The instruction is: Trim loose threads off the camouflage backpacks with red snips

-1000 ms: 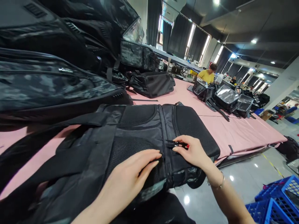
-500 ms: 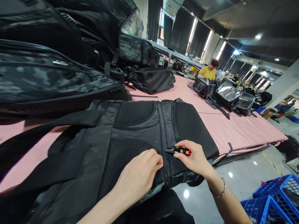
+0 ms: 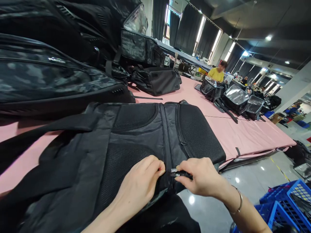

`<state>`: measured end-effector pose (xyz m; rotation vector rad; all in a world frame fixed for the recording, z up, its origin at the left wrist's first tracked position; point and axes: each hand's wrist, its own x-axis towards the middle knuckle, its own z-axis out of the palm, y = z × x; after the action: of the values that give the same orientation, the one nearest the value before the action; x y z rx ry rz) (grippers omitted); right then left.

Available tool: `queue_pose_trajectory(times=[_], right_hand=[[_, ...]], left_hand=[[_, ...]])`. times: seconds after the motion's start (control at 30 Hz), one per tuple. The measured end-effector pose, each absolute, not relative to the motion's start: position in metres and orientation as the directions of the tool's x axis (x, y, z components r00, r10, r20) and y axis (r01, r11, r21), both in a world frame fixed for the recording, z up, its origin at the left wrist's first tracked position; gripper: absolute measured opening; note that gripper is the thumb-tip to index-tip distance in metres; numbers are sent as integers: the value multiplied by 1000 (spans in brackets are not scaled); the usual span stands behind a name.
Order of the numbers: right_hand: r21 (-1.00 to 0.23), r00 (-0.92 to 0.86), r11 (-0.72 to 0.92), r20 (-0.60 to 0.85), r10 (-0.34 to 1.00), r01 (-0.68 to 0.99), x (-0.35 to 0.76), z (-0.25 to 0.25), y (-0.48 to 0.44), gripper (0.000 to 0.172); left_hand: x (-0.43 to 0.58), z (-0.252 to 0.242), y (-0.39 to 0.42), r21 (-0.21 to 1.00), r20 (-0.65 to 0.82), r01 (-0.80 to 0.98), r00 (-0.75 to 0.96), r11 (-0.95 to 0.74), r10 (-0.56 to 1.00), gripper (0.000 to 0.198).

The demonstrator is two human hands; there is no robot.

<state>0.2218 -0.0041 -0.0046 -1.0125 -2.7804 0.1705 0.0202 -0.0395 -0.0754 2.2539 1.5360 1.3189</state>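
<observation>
A black backpack (image 3: 136,139) lies with its mesh-padded back panel upward, its straps trailing to the left. My right hand (image 3: 199,174) grips small black thread snips (image 3: 181,173), blades pointing left at the zipper seam (image 3: 167,142) that crosses the bag. Just left of that seam, my left hand (image 3: 143,178) is closed in a pinch close to the fabric. What sits between its fingertips is too small to make out. The blade tips are a short way from the pinching fingers.
The bag rests on a long pink-covered table (image 3: 247,136). Camouflage bags (image 3: 48,77) are piled at the left, and silver-lined bags (image 3: 235,95) stand farther along. Someone in a yellow top (image 3: 215,74) is beyond them. Blue crates (image 3: 279,200) sit on the floor at right.
My right hand has come down toward me, turning the snips so their blades are at the seam beside my left fingers. My left hand has shifted slightly left, still pinched.
</observation>
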Motion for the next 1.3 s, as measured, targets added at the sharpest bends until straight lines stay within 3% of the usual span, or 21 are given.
queue_pose_trajectory(times=[0.13,0.27,0.37,0.5,0.6,0.7,0.77,0.97,1.13,1.23,1.3], right_hand=[[45,-772,773,103,627,633,207,6,-15,14],[72,-791,788,89,606,612,201,9,-17,12],[-20,-766,773,118,632,635,207,3,-12,11],[-276,-676,741,303,671,612,219,-13,-9,13],[-406,-641,747,387,663,527,226,-30,-10,15],[-453,-627,785,480,614,422,228,-51,-10,17],[-406,-603,837,581,546,366,227,-66,-10,21],[-316,-487,819,681,548,479,225,-99,-6,28],[-241,-468,768,673,572,593,240,-113,7,35],[-230,-450,756,685,573,612,245,-117,14,38],[-265,-426,752,690,585,604,246,-117,18,40]], left_hand=[[19,-75,-41,497,601,719,120,-486,791,25],[21,-74,-39,489,617,723,109,-488,779,25],[22,-73,-44,582,585,665,58,-468,809,26],[6,-76,-72,729,564,493,-38,-475,825,21],[-20,-81,-101,820,539,390,-281,-419,794,28],[-42,-87,-124,903,369,89,-661,-420,653,38],[-47,-91,-133,884,227,-67,-803,-463,550,37],[-49,-107,-140,897,55,-78,-957,-435,284,33],[-98,-134,-154,860,-339,-377,-926,-343,167,14],[-120,-159,-162,689,-664,-684,-729,-240,169,19],[-121,-173,-164,562,-784,-806,-591,-188,190,19]])
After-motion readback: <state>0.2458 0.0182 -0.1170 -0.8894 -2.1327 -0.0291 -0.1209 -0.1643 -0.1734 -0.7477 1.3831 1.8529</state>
